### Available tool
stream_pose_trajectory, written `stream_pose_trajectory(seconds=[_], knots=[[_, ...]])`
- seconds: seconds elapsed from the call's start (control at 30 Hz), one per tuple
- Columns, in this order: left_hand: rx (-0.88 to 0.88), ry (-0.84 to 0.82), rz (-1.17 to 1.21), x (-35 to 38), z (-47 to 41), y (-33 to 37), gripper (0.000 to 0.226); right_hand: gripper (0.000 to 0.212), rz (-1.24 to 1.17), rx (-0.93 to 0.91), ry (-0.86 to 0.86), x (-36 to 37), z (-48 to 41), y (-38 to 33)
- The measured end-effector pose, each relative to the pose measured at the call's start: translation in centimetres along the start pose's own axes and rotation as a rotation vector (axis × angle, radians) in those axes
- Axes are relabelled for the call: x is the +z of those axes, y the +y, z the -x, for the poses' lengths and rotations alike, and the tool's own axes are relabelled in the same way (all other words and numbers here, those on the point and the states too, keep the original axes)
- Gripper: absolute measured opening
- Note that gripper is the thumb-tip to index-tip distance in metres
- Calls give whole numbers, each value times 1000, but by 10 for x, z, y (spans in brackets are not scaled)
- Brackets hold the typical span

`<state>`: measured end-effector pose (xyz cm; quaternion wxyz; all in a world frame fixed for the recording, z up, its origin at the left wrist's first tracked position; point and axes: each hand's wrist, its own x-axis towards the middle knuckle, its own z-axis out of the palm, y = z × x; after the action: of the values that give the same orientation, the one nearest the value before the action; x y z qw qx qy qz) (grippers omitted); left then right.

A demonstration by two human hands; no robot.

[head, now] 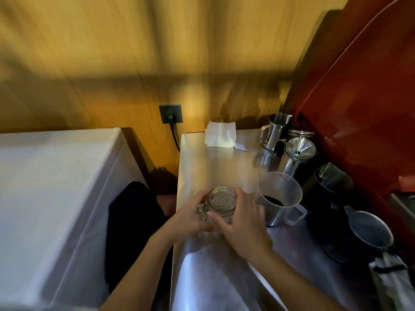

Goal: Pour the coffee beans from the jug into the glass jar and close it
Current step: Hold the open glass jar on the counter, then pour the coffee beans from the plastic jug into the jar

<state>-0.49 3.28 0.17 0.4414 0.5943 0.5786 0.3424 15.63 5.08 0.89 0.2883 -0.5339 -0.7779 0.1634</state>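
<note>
Head view: a clear glass jar [221, 202] stands near the left edge of the brushed-metal surface [208, 167], its threaded mouth open and nothing seen inside. The left hand [190, 217] wraps the jar's left side; the right hand [242, 223] wraps its right side, thumb across the front, so both hands grip the jar. Just right of it stands a translucent plastic jug [280, 198] with a handle, dark coffee beans [272, 200] lying low inside. Behind the jug, toward the far right corner, stand shiny steel pitchers [276, 129], one capped by a steel funnel [299, 148]. A dark pitcher [330, 187] and a grey one [370, 230] line the right edge. Folded white paper [221, 134] lies at the far edge.
</note>
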Motion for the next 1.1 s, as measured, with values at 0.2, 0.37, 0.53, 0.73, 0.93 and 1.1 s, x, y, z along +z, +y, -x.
stream_pose_trajectory(seconds=[0.2,0.37,0.53,0.73,0.93,1.1], knots=[[15,19,47,2,-1,-9,84,48,-66,-72,-93,-36,-15,2],[27,54,64,7,-2,-13,88,14,-182,-8,167,-77,-17,24],[26,82,70,12,-4,-19,90,72,-40,255,379,-74,-6,61],[21,76,98,13,-5,-21,80,73,-413,545,73,-49,11,100],[19,60,109,14,-4,-21,79,37,-578,462,-78,-52,7,116],[-8,63,126,14,-4,-18,83,36,-647,399,-56,-66,-12,108]])
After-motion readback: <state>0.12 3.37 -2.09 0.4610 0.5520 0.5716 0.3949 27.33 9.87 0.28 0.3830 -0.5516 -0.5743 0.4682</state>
